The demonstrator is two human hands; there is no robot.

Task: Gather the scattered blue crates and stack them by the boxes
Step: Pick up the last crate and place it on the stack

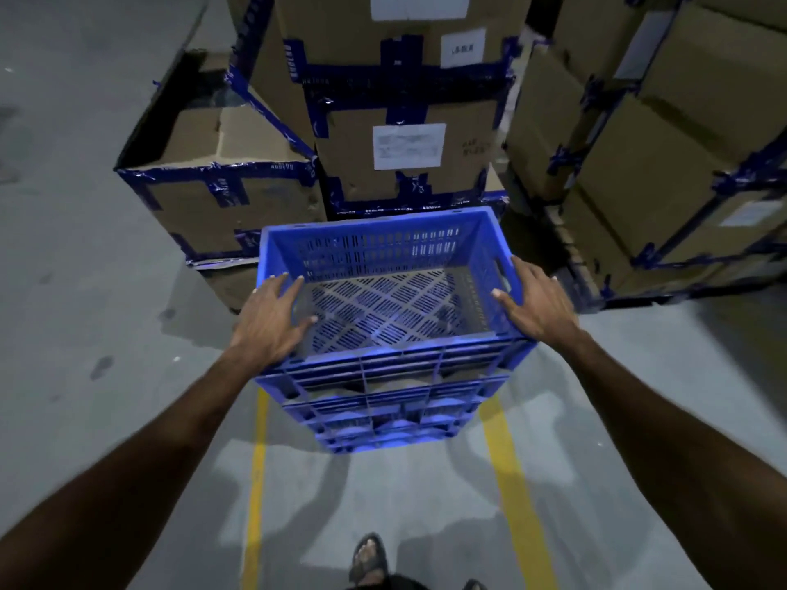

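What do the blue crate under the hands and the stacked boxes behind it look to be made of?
Top blue crate: moulded plastic by the look, slightly glossy, with slotted walls, a lattice floor and ribbed outer walls.
Stacked boxes: brown cardboard, matte, creased at the edges, sealed with dark blue printed tape and bearing white paper labels.

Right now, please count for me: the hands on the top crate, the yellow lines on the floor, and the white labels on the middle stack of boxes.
Hands on the top crate, left hand and right hand: 2
Yellow floor lines: 2
White labels on the middle boxes: 3
Total: 7
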